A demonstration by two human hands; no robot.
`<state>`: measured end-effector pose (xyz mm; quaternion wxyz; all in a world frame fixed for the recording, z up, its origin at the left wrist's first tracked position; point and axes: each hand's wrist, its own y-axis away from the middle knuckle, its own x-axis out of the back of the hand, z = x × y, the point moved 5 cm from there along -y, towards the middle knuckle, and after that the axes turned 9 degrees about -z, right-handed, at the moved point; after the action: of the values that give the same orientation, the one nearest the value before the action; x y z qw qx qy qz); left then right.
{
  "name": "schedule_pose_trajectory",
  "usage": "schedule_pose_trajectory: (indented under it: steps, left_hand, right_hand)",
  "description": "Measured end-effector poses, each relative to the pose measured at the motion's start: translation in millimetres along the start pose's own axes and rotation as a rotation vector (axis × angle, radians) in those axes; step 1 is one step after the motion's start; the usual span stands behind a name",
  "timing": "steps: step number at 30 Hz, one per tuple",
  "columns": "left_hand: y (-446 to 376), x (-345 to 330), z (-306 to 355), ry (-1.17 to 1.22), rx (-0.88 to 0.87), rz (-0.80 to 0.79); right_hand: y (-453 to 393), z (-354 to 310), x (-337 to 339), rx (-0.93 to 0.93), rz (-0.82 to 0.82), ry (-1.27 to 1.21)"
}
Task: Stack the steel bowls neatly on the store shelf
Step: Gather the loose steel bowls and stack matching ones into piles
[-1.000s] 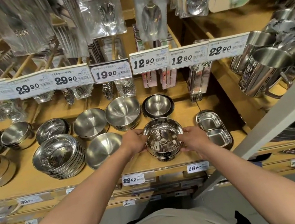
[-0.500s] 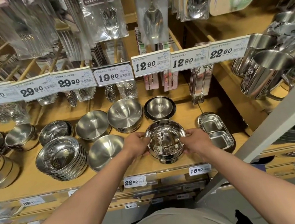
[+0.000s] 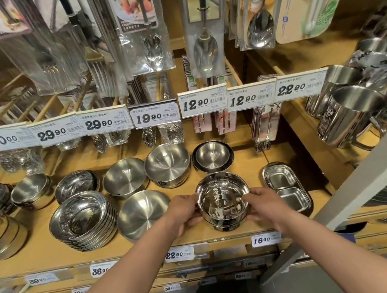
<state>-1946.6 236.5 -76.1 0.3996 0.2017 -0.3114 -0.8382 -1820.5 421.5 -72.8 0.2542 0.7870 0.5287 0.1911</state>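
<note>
Head view: both hands on the shiny round footed steel bowl at the wooden shelf front.
Left hand grasps its left rim, right hand its right rim, fingers curled round. Brushed steel bowl just left; two-compartment steel tray just right.

left hand: fingers curled, gripping bowl's left side | right hand: fingers curled on its right side | both forearms extended forward, converging
</note>
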Motion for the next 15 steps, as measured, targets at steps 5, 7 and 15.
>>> schedule_pose_trajectory:
  steps: [5,7,15]
  left_hand:
    - [-2.2,0.1,-3.8,0.031,-0.007,-0.023]
    - [-1.3,1.0,-4.7,0.039,-0.008,-0.034]
    - [4.6,36.4,22.7,-0.108,-0.168,0.161]
  right_hand:
    - [-0.2,3.6,1.0,0.001,-0.038,-0.065]
    - [-2.1,5.1,2.7,-0.009,-0.045,-0.077]
    - [-24.9,-41.8,25.6,0.058,0.268,0.128]
